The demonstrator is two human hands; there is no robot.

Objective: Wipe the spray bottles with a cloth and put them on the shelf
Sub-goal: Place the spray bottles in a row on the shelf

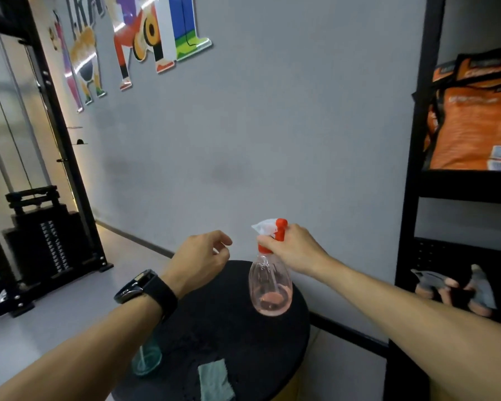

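A clear pink spray bottle [270, 287] with a red and white trigger head hangs above the round black stool top [237, 331]. My right hand [294, 250] is shut on its neck and trigger. To the left of the bottle hovers my left hand [200, 260], fingers loosely curled and holding nothing, a black watch on its wrist. A teal spray bottle [146, 358] stands at the stool's left edge, partly hidden by my left forearm. A grey-green cloth [216, 380] lies on the stool's near side.
A black metal shelf unit [411, 198] stands at the right, with an orange bag [475, 120] on an upper level and grey-and-orange items [457, 287] lower down. At the left stands a black weight machine [41, 233]. A grey wall lies behind.
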